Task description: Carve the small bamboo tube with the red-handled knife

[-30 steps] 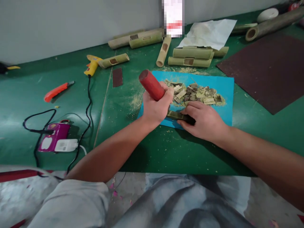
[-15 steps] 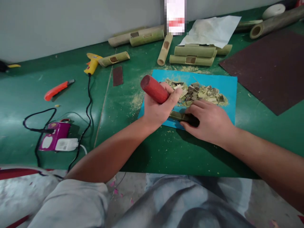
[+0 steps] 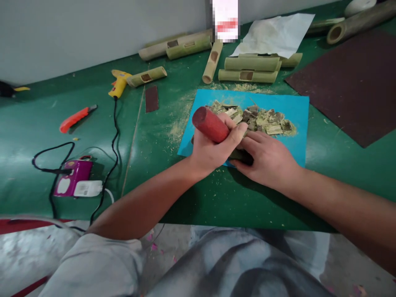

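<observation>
Clasping a red handle (image 3: 210, 123), left grip (image 3: 208, 150), if overpushed, could strike the adjacent right grip (image 3: 269, 154) pinching bamboo (image 3: 239, 155).

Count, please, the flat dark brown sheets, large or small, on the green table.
2: a large dark brown sheet at right, partly out of frame, and a small dark brown strip left of the blue sheet. More may be hidden.

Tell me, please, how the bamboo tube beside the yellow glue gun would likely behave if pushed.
The bamboo tube would probably roll if pushed sideways, given its rounded outside. The window cut in its side suggests a hollow piece, perhaps light for its size. It is likely stiff, being straight and woody-looking.
</observation>
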`<state>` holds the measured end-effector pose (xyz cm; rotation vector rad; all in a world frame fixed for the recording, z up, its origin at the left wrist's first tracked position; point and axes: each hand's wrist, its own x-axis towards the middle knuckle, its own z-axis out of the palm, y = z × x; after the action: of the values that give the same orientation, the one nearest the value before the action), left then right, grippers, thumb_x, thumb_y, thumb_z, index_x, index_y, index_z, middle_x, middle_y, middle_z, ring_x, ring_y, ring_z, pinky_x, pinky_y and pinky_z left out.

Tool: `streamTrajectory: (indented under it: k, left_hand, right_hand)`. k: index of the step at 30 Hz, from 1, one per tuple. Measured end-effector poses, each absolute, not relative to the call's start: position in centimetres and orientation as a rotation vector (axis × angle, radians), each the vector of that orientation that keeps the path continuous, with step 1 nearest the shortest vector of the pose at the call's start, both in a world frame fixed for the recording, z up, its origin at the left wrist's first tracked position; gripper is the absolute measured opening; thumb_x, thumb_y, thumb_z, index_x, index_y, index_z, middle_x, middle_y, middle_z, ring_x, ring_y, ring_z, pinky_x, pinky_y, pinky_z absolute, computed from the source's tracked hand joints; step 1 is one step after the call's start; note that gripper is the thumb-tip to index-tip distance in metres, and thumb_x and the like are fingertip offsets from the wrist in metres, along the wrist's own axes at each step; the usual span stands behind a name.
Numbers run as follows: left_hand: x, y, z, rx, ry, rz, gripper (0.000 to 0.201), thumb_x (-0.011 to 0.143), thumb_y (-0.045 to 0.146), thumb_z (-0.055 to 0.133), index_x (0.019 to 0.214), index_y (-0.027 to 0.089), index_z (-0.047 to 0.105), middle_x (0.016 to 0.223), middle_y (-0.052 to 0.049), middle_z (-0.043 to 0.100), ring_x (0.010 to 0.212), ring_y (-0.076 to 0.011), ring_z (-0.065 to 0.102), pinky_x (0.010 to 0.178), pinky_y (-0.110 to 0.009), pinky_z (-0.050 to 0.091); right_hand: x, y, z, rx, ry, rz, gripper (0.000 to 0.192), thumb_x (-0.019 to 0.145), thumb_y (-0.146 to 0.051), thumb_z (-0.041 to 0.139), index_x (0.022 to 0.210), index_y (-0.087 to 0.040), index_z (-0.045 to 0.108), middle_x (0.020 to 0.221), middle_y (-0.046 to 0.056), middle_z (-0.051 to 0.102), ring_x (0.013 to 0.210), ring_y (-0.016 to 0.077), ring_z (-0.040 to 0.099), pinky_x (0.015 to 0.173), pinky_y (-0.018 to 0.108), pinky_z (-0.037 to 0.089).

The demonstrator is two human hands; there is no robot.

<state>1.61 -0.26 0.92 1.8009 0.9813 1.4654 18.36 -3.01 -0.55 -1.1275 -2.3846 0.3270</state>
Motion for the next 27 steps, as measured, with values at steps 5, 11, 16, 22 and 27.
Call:
streamTrajectory:
  k: [5, 11, 16, 22, 27]
  left_hand:
    - [1.69, -0.38, 0.97, 1.786, 0.986, 1.461, 0.032, 0.092, 0.027, 0.072, 0.065, 0.020, 0.056, 0.060, 0.004, 0.056, 0.058, -0.0083, 0.053, 0.058, -0.025, 0.047]
    - [1.48, -0.49, 1.04, 1.843, 0.966, 1.380, 0.033, 0.093, 0.029, 0.070, 0.066, 0.019, 0.054, 0.060, 0.004, 0.053, 0.056, -0.0078, 0.050, 0.055, -0.024, 0.044]
    - [1.70, -0.26, 0.72, 1.879, 1.015, 1.427, 0.034, 0.092, 0.029, 0.069, 0.066, 0.020, 0.050, 0.061, 0.004, 0.052, 0.057, -0.0084, 0.050, 0.058, -0.025, 0.047]
    - [1.94, 0.09, 0.56, 1.902, 1.029, 1.485, 0.039, 0.092, 0.019, 0.064, 0.059, 0.019, 0.042, 0.054, 0.006, 0.041, 0.051, -0.0068, 0.039, 0.053, -0.026, 0.038]
    - [1.75, -0.08, 0.13, 1.823, 1.014, 1.472, 0.038, 0.084, 0.011, 0.063, 0.056, 0.020, 0.040, 0.052, 0.006, 0.039, 0.049, -0.0068, 0.036, 0.051, -0.026, 0.034]
  right_hand:
    - [18.58, -3.07, -0.51, -1.093, -2.400, 0.334, 0.021, 0.089, -0.025, 0.059, 0.100, -0.012, 0.071, 0.099, 0.018, 0.075, 0.087, 0.0310, 0.068, 0.074, 0.042, 0.051]
    - [18.45, -3.00, -0.72, -1.115, -2.384, 0.375, 0.020, 0.091, -0.026, 0.058, 0.101, -0.014, 0.070, 0.097, 0.016, 0.074, 0.086, 0.0283, 0.066, 0.073, 0.040, 0.049]
    - [18.07, -3.18, -0.55, -1.143, -2.363, 0.364, 0.018, 0.092, -0.026, 0.059, 0.098, -0.014, 0.070, 0.095, 0.016, 0.073, 0.083, 0.0263, 0.065, 0.070, 0.037, 0.046]
    - [17.71, -3.10, -0.62, -1.169, -2.382, 0.457, 0.014, 0.092, -0.029, 0.064, 0.088, -0.017, 0.069, 0.091, 0.013, 0.072, 0.081, 0.0233, 0.064, 0.071, 0.034, 0.044]
    - [17.84, -2.93, -0.61, -1.127, -2.378, 0.516, 0.014, 0.093, -0.028, 0.065, 0.085, -0.017, 0.067, 0.086, 0.010, 0.069, 0.080, 0.0213, 0.061, 0.070, 0.033, 0.041]
